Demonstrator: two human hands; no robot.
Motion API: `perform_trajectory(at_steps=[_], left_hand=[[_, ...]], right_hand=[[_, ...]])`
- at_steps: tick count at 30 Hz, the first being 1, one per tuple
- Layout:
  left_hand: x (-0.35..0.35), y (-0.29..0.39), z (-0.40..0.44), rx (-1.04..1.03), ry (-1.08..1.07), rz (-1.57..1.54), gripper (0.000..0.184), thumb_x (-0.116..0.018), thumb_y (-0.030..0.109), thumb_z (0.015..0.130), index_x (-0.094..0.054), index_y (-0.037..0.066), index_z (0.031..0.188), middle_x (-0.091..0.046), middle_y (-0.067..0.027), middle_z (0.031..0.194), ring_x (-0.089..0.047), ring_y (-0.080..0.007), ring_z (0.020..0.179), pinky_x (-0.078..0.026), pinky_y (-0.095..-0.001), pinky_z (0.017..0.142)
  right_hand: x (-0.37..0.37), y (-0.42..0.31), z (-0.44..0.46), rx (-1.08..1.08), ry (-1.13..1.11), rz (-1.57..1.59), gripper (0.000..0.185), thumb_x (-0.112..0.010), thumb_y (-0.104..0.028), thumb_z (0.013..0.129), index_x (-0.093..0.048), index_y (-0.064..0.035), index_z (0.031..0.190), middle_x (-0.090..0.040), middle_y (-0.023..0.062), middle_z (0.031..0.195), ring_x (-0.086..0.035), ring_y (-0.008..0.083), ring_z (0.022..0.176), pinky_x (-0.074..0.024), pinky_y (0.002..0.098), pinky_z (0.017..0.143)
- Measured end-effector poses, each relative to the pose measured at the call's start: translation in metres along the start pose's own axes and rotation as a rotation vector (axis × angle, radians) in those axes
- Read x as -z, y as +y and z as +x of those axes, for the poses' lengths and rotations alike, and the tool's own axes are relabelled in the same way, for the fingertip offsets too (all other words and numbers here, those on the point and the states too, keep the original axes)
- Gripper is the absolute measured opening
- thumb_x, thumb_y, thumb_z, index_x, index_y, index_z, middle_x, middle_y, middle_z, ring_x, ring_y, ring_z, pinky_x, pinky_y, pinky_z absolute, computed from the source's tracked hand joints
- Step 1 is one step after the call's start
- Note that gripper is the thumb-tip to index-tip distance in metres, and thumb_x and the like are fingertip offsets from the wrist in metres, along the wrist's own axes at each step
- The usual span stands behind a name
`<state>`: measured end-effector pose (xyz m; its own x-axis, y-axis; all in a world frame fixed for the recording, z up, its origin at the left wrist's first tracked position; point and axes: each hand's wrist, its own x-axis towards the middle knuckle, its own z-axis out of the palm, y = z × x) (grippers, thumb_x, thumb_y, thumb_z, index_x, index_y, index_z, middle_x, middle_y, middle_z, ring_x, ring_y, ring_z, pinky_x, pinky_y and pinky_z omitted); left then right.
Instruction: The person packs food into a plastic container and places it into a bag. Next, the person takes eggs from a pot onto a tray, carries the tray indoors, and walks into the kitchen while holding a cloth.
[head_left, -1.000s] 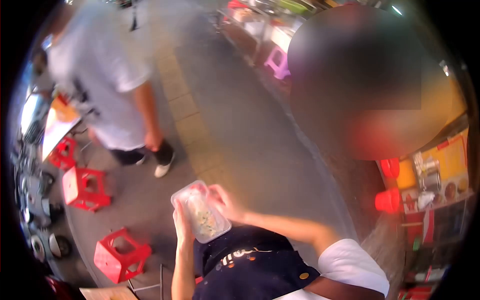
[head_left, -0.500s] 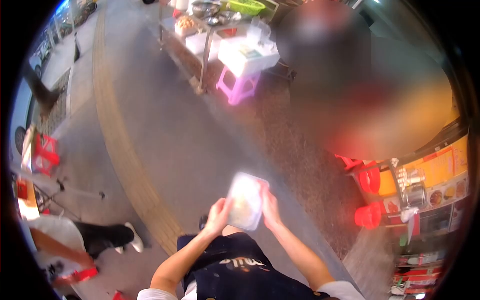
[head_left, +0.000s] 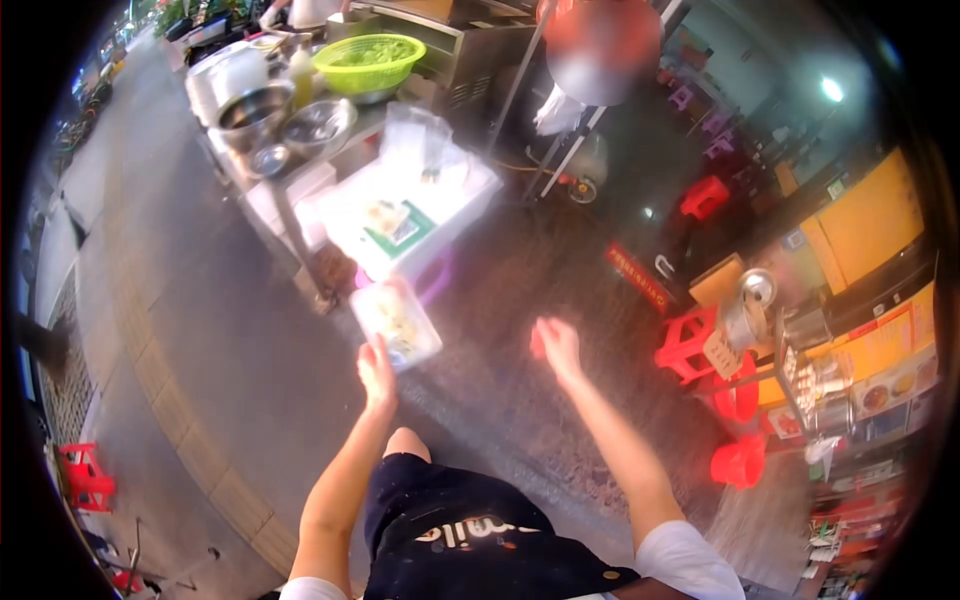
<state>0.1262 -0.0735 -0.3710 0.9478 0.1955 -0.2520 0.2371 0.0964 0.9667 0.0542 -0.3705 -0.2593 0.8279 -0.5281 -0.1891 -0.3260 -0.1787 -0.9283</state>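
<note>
My left hand grips the lower left edge of a clear plastic food container with pale food inside. The food's kind is too blurred to name. The container is tilted in the air, just in front of a white foam box. On that box lie a green-and-white card with a square code and some clear plastic containers. My right hand is held apart to the right, its fingers curled and somewhat blurred, with no object visible in it.
A metal stall table with bowls and a green basket of leafy greens stands behind the foam box. A purple stool is under the box. To the right are a red stool, a red bucket and a counter with pots.
My right hand has let go of the container and moved away. My left hand has carried it left and forward. The view has turned and come closer to the stall.
</note>
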Motion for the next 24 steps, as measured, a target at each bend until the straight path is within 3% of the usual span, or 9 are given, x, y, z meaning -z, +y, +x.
perform_trajectory(at_steps=[4, 7, 12, 15, 16, 17, 19, 21, 24], left_hand=[[-0.071, 0.024, 0.136, -0.021, 0.131, -0.106, 0.046, -0.047, 0.041, 0.098, -0.058, -0.003, 0.096, -0.063, -0.0093, 0.088, -0.057, -0.0150, 0.082, -0.047, -0.0338, 0.072], [-0.110, -0.035, 0.259, -0.033, 0.223, -0.049, 0.048, -0.048, 0.042, 0.098, -0.058, -0.004, 0.095, -0.064, -0.0109, 0.090, -0.058, -0.0166, 0.083, -0.048, -0.0340, 0.075], [-0.160, -0.035, 0.335, 0.106, 0.379, 0.126, 0.063, -0.043, 0.052, 0.096, -0.057, -0.009, 0.100, -0.064, -0.0224, 0.096, -0.061, -0.0286, 0.089, -0.047, -0.0405, 0.082], [-0.168, -0.013, 0.340, 0.274, 0.344, 0.291, 0.062, -0.046, 0.051, 0.094, -0.056, -0.009, 0.101, -0.062, -0.0235, 0.095, -0.060, -0.0307, 0.088, -0.047, -0.0396, 0.081], [-0.168, -0.009, 0.343, 0.338, 0.325, 0.321, 0.060, -0.048, 0.049, 0.094, -0.056, -0.009, 0.104, -0.061, -0.0237, 0.098, -0.059, -0.0313, 0.090, -0.046, -0.0393, 0.082], [-0.167, -0.005, 0.345, 0.403, 0.304, 0.352, 0.058, -0.049, 0.047, 0.094, -0.055, -0.009, 0.106, -0.060, -0.0239, 0.100, -0.058, -0.0318, 0.092, -0.046, -0.0389, 0.083], [-0.169, 0.002, 0.334, 0.186, 0.483, 0.634, 0.052, -0.054, 0.041, 0.092, -0.052, -0.006, 0.112, -0.056, -0.0230, 0.106, -0.055, -0.0329, 0.097, -0.044, -0.0392, 0.086], [-0.184, 0.026, 0.322, 0.004, 0.588, 0.761, 0.047, -0.061, 0.030, 0.091, -0.048, -0.002, 0.122, -0.048, -0.0206, 0.112, -0.050, -0.0329, 0.103, -0.041, -0.0406, 0.092], [-0.263, 0.119, 0.312, 0.126, 0.036, 0.082, 0.050, -0.059, 0.028, 0.093, -0.044, -0.004, 0.129, -0.051, -0.0171, 0.117, -0.051, -0.0265, 0.108, -0.046, -0.0397, 0.090]], right_hand=[[-0.011, -0.049, 0.267, 0.341, 0.127, -0.077, 0.016, -0.055, -0.011, 0.092, -0.056, -0.0047, 0.078, -0.057, 0.0029, 0.056, -0.054, 0.0114, 0.045, -0.0417, 0.0275, 0.039], [-0.016, -0.090, 0.416, 0.228, 0.301, -0.088, 0.010, -0.060, -0.014, 0.090, -0.063, -0.0046, 0.089, -0.062, 0.0054, 0.065, -0.060, 0.0131, 0.052, -0.0506, 0.0291, 0.043], [-0.019, -0.138, 0.607, 0.178, 0.423, -0.028, 0.033, -0.067, -0.026, 0.086, -0.059, 0.0014, 0.104, -0.064, 0.0115, 0.086, -0.062, 0.0175, 0.058, -0.0510, 0.0300, 0.043], [-0.029, -0.162, 0.654, 0.083, 0.562, -0.142, 0.046, -0.066, -0.026, 0.087, -0.050, 0.0009, 0.121, -0.064, 0.0162, 0.094, -0.064, 0.0236, 0.070, -0.0508, 0.0345, 0.052], [-0.029, -0.164, 0.665, 0.017, 0.531, -0.080, 0.039, -0.064, -0.022, 0.087, -0.053, 0.0019, 0.116, -0.063, 0.0211, 0.099, -0.064, 0.0307, 0.074, -0.0506, 0.0389, 0.060], [-0.023, -0.144, 0.684, 0.159, 0.561, -0.301, 0.033, -0.062, -0.018, 0.087, -0.054, 0.0023, 0.111, -0.061, 0.0217, 0.098, -0.062, 0.0345, 0.077, -0.0493, 0.0410, 0.065], [-0.022, -0.117, 0.678, 0.525, 0.528, -0.605, 0.020, -0.058, -0.012, 0.087, -0.055, 0.0030, 0.099, -0.056, 0.0221, 0.095, -0.056, 0.0399, 0.082, -0.0456, 0.0450, 0.073], [-0.044, -0.119, 0.591, 0.797, 0.298, -0.634, 0.011, -0.055, -0.008, 0.088, -0.053, 0.0029, 0.088, -0.048, 0.0211, 0.091, -0.050, 0.0395, 0.085, -0.0416, 0.0470, 0.076], [-0.069, -0.147, 0.476, 0.936, -0.277, -0.608, 0.011, -0.061, -0.005, 0.079, -0.053, 0.0018, 0.074, -0.052, 0.0170, 0.089, -0.053, 0.0328, 0.085, -0.0450, 0.0424, 0.075]])
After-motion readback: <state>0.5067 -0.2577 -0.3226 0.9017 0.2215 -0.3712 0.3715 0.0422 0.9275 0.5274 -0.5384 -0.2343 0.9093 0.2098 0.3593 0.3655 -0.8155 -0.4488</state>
